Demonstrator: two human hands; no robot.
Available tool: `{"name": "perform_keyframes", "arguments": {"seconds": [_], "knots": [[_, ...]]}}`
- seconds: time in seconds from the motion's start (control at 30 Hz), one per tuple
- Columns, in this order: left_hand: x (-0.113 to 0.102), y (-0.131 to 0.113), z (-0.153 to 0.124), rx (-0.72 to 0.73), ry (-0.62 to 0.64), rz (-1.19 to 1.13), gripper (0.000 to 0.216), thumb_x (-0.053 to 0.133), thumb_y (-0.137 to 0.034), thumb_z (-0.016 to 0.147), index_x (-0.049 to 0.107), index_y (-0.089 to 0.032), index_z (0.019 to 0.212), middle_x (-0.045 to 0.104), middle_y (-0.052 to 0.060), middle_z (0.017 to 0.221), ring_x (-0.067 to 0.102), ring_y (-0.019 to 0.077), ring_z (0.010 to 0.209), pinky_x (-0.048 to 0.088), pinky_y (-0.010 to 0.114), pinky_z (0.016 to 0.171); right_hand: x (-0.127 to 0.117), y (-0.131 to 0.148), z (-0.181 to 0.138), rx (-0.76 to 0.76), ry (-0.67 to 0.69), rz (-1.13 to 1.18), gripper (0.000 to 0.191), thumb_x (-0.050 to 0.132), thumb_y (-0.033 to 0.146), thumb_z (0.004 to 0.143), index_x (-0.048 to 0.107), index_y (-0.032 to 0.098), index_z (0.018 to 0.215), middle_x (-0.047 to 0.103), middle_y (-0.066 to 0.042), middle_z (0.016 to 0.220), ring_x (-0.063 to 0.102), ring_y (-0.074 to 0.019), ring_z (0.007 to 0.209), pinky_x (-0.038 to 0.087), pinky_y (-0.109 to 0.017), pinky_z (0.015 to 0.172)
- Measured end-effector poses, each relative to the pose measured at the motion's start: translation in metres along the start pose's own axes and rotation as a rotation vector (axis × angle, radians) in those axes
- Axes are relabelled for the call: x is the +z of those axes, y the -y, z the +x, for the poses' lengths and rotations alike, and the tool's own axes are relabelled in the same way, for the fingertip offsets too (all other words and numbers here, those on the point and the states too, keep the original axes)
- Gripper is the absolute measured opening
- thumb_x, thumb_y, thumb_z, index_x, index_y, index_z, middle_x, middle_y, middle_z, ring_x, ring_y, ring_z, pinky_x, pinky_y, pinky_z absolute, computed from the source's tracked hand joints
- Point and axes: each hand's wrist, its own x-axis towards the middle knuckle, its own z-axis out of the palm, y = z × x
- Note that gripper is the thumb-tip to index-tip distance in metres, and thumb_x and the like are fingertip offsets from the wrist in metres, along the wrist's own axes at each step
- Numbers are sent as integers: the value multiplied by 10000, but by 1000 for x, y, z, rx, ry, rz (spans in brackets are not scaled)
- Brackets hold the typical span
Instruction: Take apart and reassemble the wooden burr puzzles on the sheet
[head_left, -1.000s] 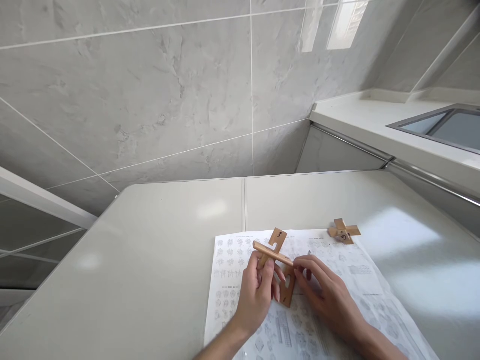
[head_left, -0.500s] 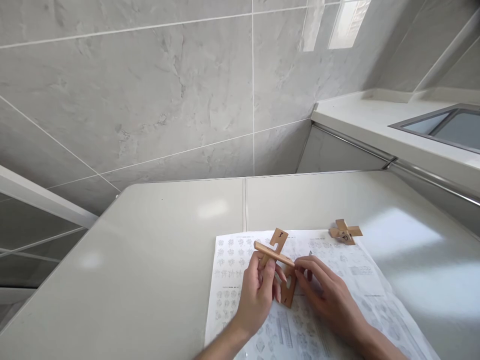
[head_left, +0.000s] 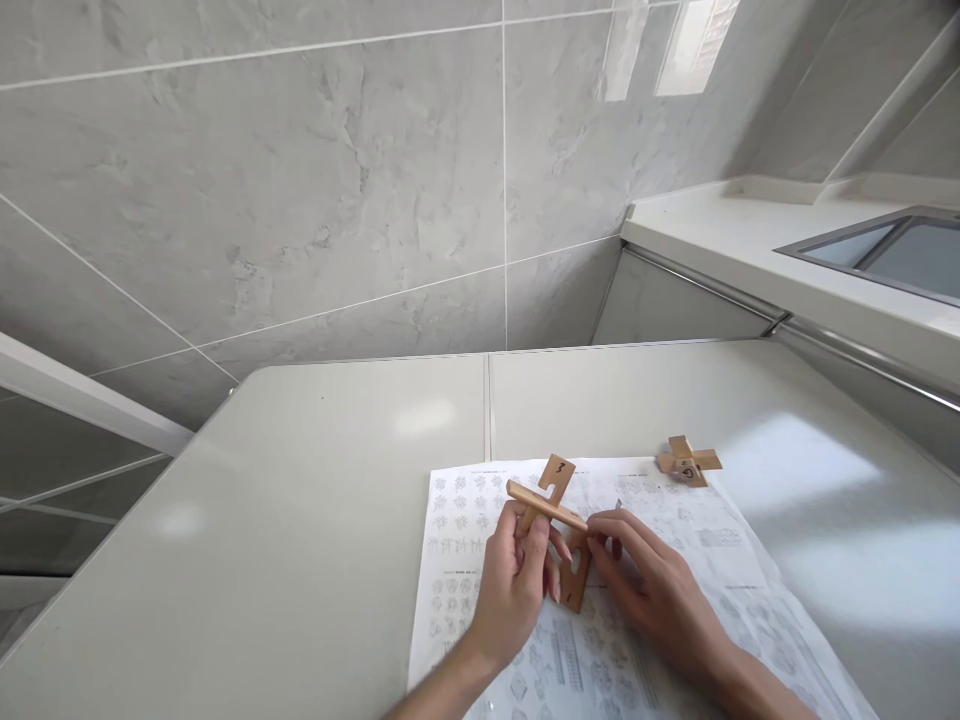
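My left hand (head_left: 514,570) is closed around crossed wooden puzzle pieces, thumb on the near side. One flat piece (head_left: 559,471), slotted and marked with a 3, points up and away. Across it lies a second wooden piece (head_left: 534,499), seen nearly edge-on. Below hangs another notched piece (head_left: 574,592) with a small mark near its end; how it joins the others is hidden by my fingers. My right hand (head_left: 660,585) has its fingertips pinched at the right end of the crossing piece. Underneath both hands spreads a printed sheet (head_left: 448,548) with rows of small puzzle drawings.
A cross-shaped cluster of wooden pieces (head_left: 688,463) rests at the sheet's far right corner. The pale table (head_left: 262,520) has a seam down its middle and a far edge near the tiled wall (head_left: 300,200). A white counter (head_left: 720,225) stands at the right.
Both hands and the wooden pieces hold nearly the same pose. The whole view has shifted very slightly.
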Motion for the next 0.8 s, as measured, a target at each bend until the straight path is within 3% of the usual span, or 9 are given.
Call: {"name": "perform_keyframes", "arguments": {"seconds": [0.8], "knots": [[1,-2,1,-8,2,2,390,533,-613,1100,588,-227,1114,720,15,884,532,99,523,480,258,558,-2,3,3,-19,-4,12,151,483,247,1152,627,268,1112,730,-66,1012,718,-204,776,598,-309,663]]}}
